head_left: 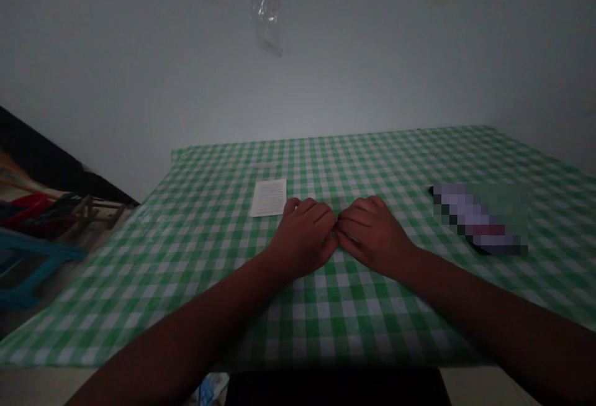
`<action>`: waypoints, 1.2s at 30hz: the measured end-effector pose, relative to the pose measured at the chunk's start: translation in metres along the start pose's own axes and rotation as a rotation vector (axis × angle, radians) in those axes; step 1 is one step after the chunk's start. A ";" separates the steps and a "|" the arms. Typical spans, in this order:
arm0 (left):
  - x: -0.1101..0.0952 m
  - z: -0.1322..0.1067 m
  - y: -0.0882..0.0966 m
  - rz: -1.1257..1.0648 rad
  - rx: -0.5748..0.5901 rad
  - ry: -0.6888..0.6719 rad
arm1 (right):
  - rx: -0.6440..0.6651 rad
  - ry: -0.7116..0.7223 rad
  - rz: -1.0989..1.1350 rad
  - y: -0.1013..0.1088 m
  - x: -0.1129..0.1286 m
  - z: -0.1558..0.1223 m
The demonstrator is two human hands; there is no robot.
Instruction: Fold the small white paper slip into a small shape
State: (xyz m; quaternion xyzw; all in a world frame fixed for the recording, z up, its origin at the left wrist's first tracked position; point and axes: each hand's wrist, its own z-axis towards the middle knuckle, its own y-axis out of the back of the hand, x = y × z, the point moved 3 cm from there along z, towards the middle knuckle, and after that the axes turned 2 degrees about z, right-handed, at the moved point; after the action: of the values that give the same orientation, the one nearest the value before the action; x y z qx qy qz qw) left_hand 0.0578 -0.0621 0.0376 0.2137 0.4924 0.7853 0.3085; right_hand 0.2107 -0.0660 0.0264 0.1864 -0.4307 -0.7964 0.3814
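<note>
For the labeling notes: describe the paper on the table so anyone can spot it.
Start with the green-and-white gingham tablecloth. Near its middle is the person's left hand, and just beyond its fingertips, to the left, lies a small white sheet. The sheet is covered in lines of small print, unlike the pixelated object far off to the right.

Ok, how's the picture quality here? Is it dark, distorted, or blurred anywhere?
In the head view, the light is dim, leaving the left hand and right hand dark; the wide lens slants the tablecloth edges; a pixelated patch hides the object at right; the paper's print is unreadable.
</note>
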 end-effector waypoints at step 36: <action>0.002 0.001 0.003 0.023 -0.037 0.022 | -0.048 0.039 0.036 0.007 0.000 0.000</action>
State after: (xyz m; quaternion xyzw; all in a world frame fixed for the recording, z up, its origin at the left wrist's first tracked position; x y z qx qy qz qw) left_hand 0.0562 -0.0613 0.0412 0.2051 0.4786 0.8001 0.2979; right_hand 0.2143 -0.0688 0.0323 0.1848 -0.4073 -0.7957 0.4085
